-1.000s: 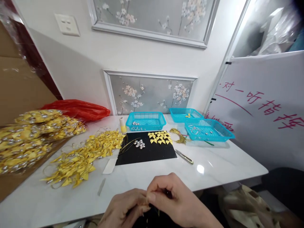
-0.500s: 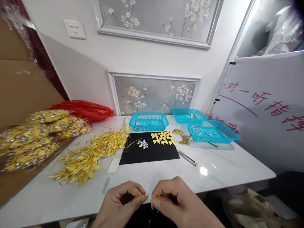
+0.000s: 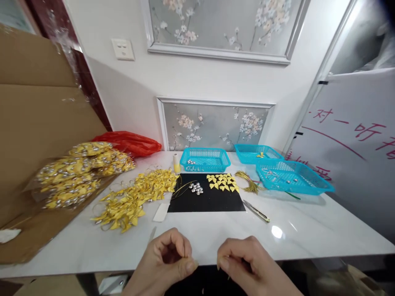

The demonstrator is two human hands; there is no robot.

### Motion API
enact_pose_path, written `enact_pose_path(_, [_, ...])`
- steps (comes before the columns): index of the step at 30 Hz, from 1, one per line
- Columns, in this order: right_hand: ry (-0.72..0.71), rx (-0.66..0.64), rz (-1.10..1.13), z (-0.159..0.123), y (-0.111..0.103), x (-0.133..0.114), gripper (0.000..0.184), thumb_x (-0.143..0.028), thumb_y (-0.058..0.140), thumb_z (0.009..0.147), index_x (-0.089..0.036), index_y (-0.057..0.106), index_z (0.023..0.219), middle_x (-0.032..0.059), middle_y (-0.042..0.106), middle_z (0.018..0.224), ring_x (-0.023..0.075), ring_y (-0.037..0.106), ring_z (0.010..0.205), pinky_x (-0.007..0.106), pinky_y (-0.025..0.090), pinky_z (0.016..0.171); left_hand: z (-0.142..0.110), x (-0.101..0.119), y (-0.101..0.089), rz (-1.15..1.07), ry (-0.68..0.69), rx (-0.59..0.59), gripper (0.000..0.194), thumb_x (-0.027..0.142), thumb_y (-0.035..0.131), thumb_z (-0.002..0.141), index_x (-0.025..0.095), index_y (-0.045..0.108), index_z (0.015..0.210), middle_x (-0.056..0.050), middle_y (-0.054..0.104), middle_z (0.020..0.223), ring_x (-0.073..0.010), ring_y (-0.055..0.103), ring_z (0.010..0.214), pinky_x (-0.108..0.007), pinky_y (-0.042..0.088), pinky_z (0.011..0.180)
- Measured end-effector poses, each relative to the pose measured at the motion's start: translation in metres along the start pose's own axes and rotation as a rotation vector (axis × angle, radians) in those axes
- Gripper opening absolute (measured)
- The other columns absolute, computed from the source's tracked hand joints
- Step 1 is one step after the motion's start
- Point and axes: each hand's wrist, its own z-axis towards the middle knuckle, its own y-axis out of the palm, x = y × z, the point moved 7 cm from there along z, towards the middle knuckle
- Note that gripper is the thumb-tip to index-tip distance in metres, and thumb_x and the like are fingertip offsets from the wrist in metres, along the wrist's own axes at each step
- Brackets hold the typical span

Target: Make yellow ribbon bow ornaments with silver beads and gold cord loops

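Note:
Thumb and fingertips pinch together on my left hand [image 3: 168,261], just in front of the table's near edge. A short gap to the right, my right hand [image 3: 249,263] is closed in a similar pinch. Whatever either one holds is too small to make out, though a thin end shows under the right fingers. Beyond them lies a black mat [image 3: 206,204] with a cluster of silver beads [image 3: 196,188] and rows of yellow leaf-shaped pieces [image 3: 222,182]. Thread snips [image 3: 256,211] lie to the mat's right.
A pile of yellow pieces with silver beads [image 3: 135,197] spreads at left, beside bagged ones [image 3: 70,176] on cardboard. Blue baskets [image 3: 205,159] stand along the back, with a yellow thread spool [image 3: 176,163] nearby. A bundle of gold cord [image 3: 248,181] lies right of the mat.
My hands have moved farther apart, the right one shifting rightward. The yellow bit at my left fingertips no longer shows. The whole view has turned a little to the left.

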Motion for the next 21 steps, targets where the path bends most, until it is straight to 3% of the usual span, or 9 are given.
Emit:
enact_pose_path(5, [-0.017, 0.126, -0.149, -0.01, -0.023, 0.009, 0.034, -0.039, 0.041, 0.096, -0.02, 0.054, 0.072, -0.0039, 0.038, 0.06, 0.0117, 0.034, 0.055, 0.023, 0.026, 0.049, -0.003, -0.005, -0.01, 0.039, -0.008, 0.02, 0.04, 0.028, 0.094, 0.051, 0.017, 0.056, 0.057, 0.004, 0.059, 0.057, -0.0085, 0.045, 0.053, -0.02, 0.033, 0.052])
enact_pose_path(9, [-0.081, 0.176, -0.243, -0.013, -0.031, 0.012, 0.036, -0.036, 0.037, 0.099, -0.02, 0.051, 0.07, -0.0038, 0.04, 0.06, 0.0113, 0.034, 0.053, 0.025, 0.026, 0.048, -0.007, -0.01, -0.01, 0.094, -0.042, -0.011, 0.037, 0.024, 0.091, 0.055, 0.017, 0.055, 0.059, 0.004, 0.059, 0.06, -0.0094, 0.047, 0.056, -0.02, 0.034, 0.053])
enact_pose_path(12, [-0.11, 0.242, -0.342, -0.014, -0.04, 0.022, 0.036, -0.034, 0.039, 0.098, -0.021, 0.055, 0.069, -0.0024, 0.051, 0.059, 0.0115, 0.044, 0.051, 0.023, 0.033, 0.049, -0.006, -0.009, -0.013, 0.129, -0.032, 0.006, 0.036, 0.024, 0.09, 0.054, 0.018, 0.054, 0.059, 0.004, 0.058, 0.06, -0.0097, 0.046, 0.056, -0.021, 0.032, 0.053])
enact_pose_path(16, [0.01, 0.507, -0.405, -0.03, -0.081, 0.059, 0.028, -0.045, 0.057, 0.089, -0.023, 0.072, 0.081, 0.0027, 0.075, 0.081, 0.0194, 0.069, 0.071, 0.024, 0.052, 0.064, -0.004, 0.001, -0.029, 0.148, 0.0, 0.113, 0.034, 0.021, 0.086, 0.057, 0.019, 0.053, 0.058, 0.005, 0.057, 0.06, -0.0091, 0.042, 0.054, -0.02, 0.032, 0.052])
enact_pose_path(21, [0.145, 0.793, -0.349, -0.063, -0.126, 0.097, 0.035, -0.057, 0.066, 0.071, -0.024, 0.076, 0.077, 0.0039, 0.076, 0.083, 0.0239, 0.07, 0.074, 0.026, 0.054, 0.058, 0.001, 0.0, -0.037, 0.227, -0.018, 0.18, 0.03, 0.018, 0.082, 0.058, 0.018, 0.053, 0.057, 0.006, 0.055, 0.058, -0.0092, 0.041, 0.053, -0.02, 0.03, 0.052])
